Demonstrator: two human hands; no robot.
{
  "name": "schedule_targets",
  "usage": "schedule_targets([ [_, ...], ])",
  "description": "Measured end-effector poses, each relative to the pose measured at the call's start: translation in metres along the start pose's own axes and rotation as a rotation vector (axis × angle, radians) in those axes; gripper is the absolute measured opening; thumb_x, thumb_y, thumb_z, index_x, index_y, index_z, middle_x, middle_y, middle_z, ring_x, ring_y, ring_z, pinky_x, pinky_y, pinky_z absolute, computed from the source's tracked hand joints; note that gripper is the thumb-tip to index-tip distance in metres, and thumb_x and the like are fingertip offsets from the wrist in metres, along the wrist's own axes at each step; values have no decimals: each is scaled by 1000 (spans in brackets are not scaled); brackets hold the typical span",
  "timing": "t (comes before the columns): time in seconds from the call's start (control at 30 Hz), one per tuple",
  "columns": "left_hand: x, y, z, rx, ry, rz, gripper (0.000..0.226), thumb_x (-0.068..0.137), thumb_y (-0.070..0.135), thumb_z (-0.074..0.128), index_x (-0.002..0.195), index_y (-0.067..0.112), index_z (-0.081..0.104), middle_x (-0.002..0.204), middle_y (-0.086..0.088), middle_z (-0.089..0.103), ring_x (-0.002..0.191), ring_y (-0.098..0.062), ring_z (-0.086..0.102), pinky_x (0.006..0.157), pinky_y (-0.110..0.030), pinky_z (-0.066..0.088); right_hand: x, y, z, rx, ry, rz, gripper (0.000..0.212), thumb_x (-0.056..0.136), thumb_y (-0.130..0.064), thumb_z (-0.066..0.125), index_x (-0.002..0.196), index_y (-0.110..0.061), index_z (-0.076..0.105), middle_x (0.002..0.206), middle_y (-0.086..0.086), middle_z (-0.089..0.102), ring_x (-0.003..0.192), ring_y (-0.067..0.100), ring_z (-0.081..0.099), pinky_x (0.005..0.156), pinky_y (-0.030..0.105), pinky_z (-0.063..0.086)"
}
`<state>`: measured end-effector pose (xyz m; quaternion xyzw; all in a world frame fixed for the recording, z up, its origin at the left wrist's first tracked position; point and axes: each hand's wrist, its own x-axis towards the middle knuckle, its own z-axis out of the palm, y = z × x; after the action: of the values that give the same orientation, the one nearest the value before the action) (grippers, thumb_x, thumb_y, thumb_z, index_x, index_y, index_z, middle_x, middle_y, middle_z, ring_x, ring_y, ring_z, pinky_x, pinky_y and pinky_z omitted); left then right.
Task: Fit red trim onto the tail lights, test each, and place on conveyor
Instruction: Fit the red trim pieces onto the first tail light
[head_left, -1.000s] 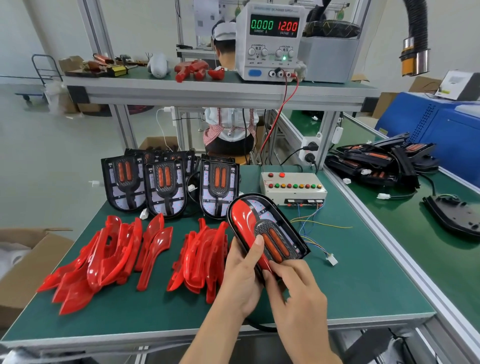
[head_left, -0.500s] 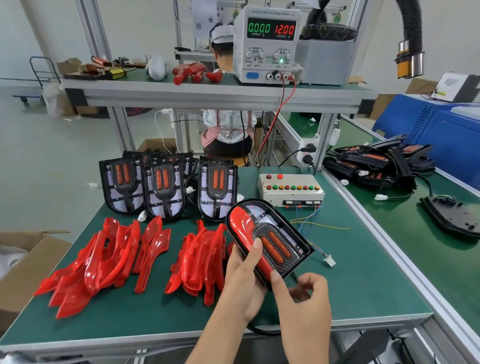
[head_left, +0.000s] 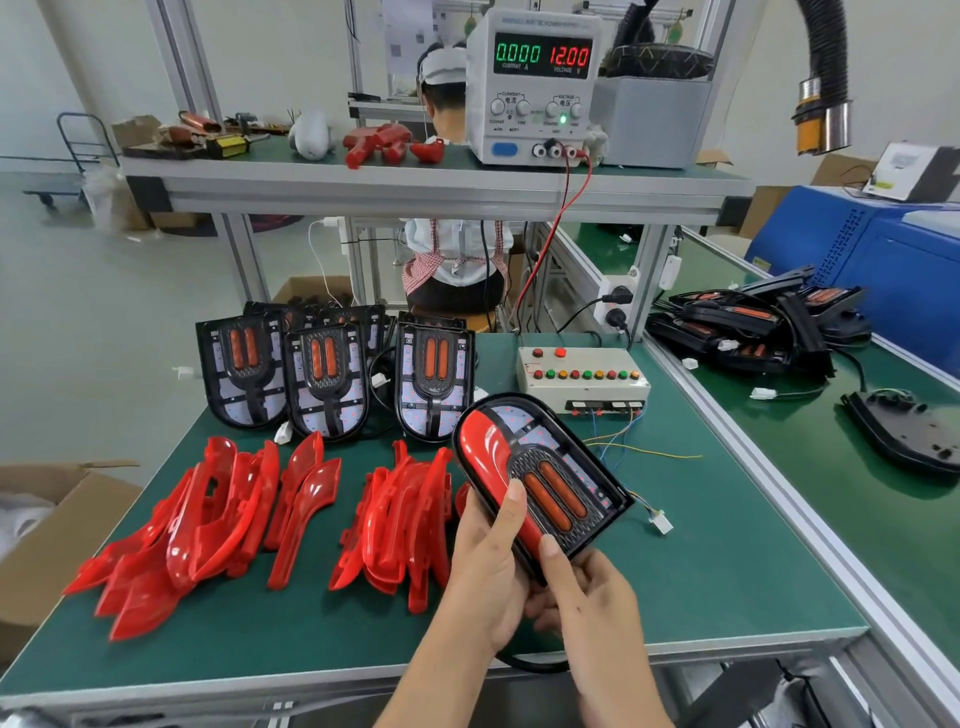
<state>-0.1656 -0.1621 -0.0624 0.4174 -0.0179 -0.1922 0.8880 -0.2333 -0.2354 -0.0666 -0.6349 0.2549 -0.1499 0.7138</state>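
Over the near edge of the green desk (head_left: 701, 571), the person holds a tail light (head_left: 540, 483) tilted up off the surface, with one red trim piece (head_left: 488, 447) already sitting along its left side. The left hand (head_left: 488, 566) wraps the lamp's lower left edge, thumb laid flat on the trim. The right hand (head_left: 587, 597) pinches the bottom corner, thumb on the black rim, other fingers curled under it.

The lamp looks like a stiff, light plastic shell, easy to carry in one hand. Its glossy face probably marks or slips under fingers, so the black rim seems the safer place to grip. A thin cable with a white plug (head_left: 662, 521) trails from its right side and could snag.

Loose trim pieces (head_left: 218, 519) lie in heaps to the left, bare lamps (head_left: 327, 379) stand behind them, and the button box (head_left: 582, 376) sits beyond, near the conveyor (head_left: 810, 467).
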Motion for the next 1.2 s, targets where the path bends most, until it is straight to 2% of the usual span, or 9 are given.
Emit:
schedule_targets([
  [0.2, -1, 3, -2, 63, -54, -49, 65, 77, 47, 76, 132, 17, 57, 126, -21, 69, 108, -35, 70, 86, -46, 56, 0, 0, -4, -56, -46, -27, 22, 93, -35, 68, 102, -15, 63, 70, 12, 73, 59, 29, 68, 62, 46, 60],
  [0.27, 0, 4, -4, 106, -71, -46, 60, 83, 46, 74, 134, 20, 57, 126, -17, 70, 111, -33, 70, 86, -46, 59, 0, -2, -4, 12, -54, -6, 20, 94, -27, 67, 105, -12, 62, 78, 13, 76, 65, 31, 73, 59, 39, 60],
  [0.4, 1, 5, -5, 143, -79, -35, 49, 92, 36, 65, 137, 18, 55, 129, -15, 70, 121, -35, 66, 106, -52, 51, 0, -3, -3, 163, -55, 46, 20, 93, -15, 68, 108, -4, 60, 86, 17, 77, 69, 30, 75, 57, 28, 59],
  [0.6, 0, 4, -6, 86, -113, -63, 61, 83, 40, 74, 136, 16, 56, 129, -16, 69, 120, -35, 66, 97, -44, 57, -1, 0, -3, 228, -53, 56, 23, 92, -14, 69, 110, -3, 60, 87, 19, 77, 68, 30, 74, 58, 27, 59],
  [0.7, 1, 7, -6, 62, -113, -84, 69, 79, 45, 77, 137, 14, 56, 130, -17, 68, 121, -37, 66, 97, -47, 56, -3, -1, -4, 249, -61, 50, 23, 92, -13, 69, 110, -1, 59, 86, 20, 76, 67, 31, 74, 58, 28, 59],
  [0.83, 11, 20, 0, 3, 7, -93, 81, 80, 71, 65, 136, 12, 62, 131, -16, 69, 122, -33, 65, 109, -54, 46, -4, 1, -6, 226, -53, 25, 21, 92, -9, 68, 107, 1, 58, 82, 21, 75, 65, 34, 73, 55, 28, 59],
  [1.0, 35, 41, 3, 137, 357, -73, 64, 88, 76, 53, 106, 18, 75, 96, 0, 80, 90, -20, 76, 93, -44, 57, -8, 6, -7, 163, -81, -13, 18, 91, -2, 68, 106, -1, 58, 82, 20, 76, 64, 34, 74, 56, 28, 59],
  [1.1, 39, 37, -1, 233, 400, -41, 66, 86, 76, 55, 93, 11, 62, 89, 1, 68, 79, -22, 61, 84, -39, 52, -9, 8, -8, 158, -85, -33, 19, 90, 1, 67, 106, -4, 59, 84, 17, 76, 63, 34, 73, 56, 27, 59],
  [1.2, 41, 34, -5, 210, 409, -55, 70, 84, 74, 58, 99, 6, 66, 92, -1, 57, 78, -24, 51, 74, -43, 47, -8, 11, -10, 142, -90, -52, 21, 90, 3, 67, 107, -6, 59, 85, 15, 77, 64, 33, 73, 57, 28, 59],
])
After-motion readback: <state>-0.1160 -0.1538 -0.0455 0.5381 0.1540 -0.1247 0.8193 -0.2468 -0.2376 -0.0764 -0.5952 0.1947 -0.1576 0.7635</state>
